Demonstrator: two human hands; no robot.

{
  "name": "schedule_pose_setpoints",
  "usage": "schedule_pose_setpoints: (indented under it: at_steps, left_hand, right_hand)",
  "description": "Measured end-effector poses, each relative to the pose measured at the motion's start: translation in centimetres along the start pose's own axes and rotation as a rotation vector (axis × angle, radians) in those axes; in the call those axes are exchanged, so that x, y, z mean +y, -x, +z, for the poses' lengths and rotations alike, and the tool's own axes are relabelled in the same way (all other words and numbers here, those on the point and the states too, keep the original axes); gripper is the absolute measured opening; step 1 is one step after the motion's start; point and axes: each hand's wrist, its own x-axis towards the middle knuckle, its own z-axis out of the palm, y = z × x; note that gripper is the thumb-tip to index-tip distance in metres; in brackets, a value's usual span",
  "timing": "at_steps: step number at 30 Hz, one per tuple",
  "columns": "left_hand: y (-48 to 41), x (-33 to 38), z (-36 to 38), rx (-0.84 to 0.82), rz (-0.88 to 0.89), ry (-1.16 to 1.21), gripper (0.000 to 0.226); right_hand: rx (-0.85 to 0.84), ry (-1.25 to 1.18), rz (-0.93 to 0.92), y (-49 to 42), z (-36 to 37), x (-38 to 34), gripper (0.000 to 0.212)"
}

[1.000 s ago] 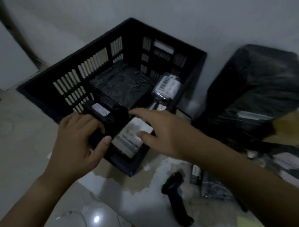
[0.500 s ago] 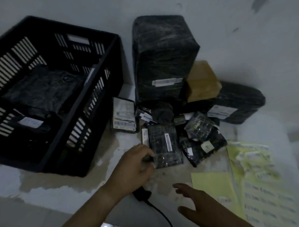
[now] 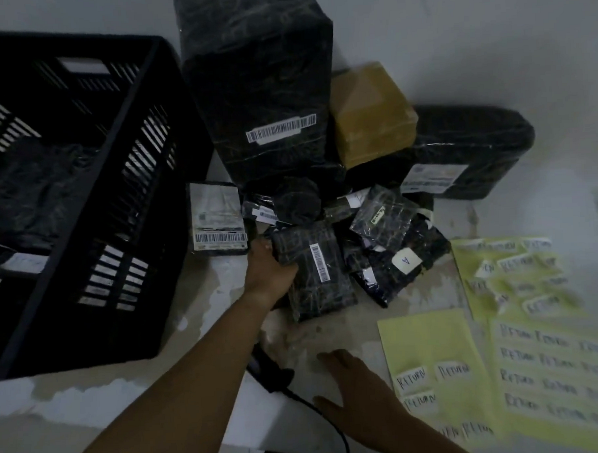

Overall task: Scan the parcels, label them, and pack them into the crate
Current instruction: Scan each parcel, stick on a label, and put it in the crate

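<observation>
My left hand (image 3: 268, 268) grips the left edge of a flat black-wrapped parcel (image 3: 316, 270) with a narrow barcode strip, lying at the front of a heap of parcels. My right hand (image 3: 359, 391) hovers open over the table below it, fingers spread. Just left of that hand lies the black barcode scanner (image 3: 269, 371), its cable trailing toward me. The black slatted crate (image 3: 145, 185) stands at the left with wrapped parcels inside. Yellow sheets of "RETURN" labels (image 3: 430, 368) lie at the right.
Behind the heap stand a tall black parcel (image 3: 261, 91), a brown box (image 3: 371, 113) and a long black parcel (image 3: 469, 150). A small parcel with a white label (image 3: 218, 219) leans by the crate. More label sheets (image 3: 550, 369) cover the right side.
Both hands left the crate and the view swung right to the parcel heap. My left hand reached forward and took hold of the flat parcel; my right hand stayed low near the scanner.
</observation>
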Motion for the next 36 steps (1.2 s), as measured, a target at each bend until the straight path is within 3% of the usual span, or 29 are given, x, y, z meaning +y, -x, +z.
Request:
schedule_pose_setpoints:
  at_steps: [5, 13, 17, 20, 28, 31, 36]
  left_hand:
    - [-0.2, 0.6, 0.2, 0.0, -0.017, 0.011, 0.063]
    - [1.2, 1.0, -1.5, -0.169, -0.05, 0.149, 0.037]
    - [3.3, 0.6, -4.6, -0.091, -0.116, 0.287, 0.021]
    - [5.7, -0.2, -7.5, -0.029, -0.132, 0.368, 0.026]
    - [11.5, -3.2, -13.7, 0.14, -0.045, 0.639, 0.03]
    - [12.9, -3.3, -14.0, 0.18, -0.006, 0.708, 0.039]
    - [13.8, -3.4, -14.6, 0.23, -0.027, 0.83, 0.039]
  right_hand:
    - [0.28, 0.176, -0.07, -1.1, 1.0, 2.3, 0.055]
    - [0.307, 0.28, -0.084, -1.1, 0.8, 2.4, 0.056]
    - [0.341, 0.33, -0.095, -1.5, 1.0, 2.6, 0.053]
    - [0.365, 0.294, -0.094, -2.2, 1.0, 1.8, 0.044]
    - [0.134, -0.047, -0.078, -6.1, 2.0, -7.3, 0.074]
    - [0.124, -0.015, -0.05, -7.6, 2.9, -9.0, 0.085]
    - [0.131, 0.004, 0.002, -8.9, 3.5, -9.6, 0.083]
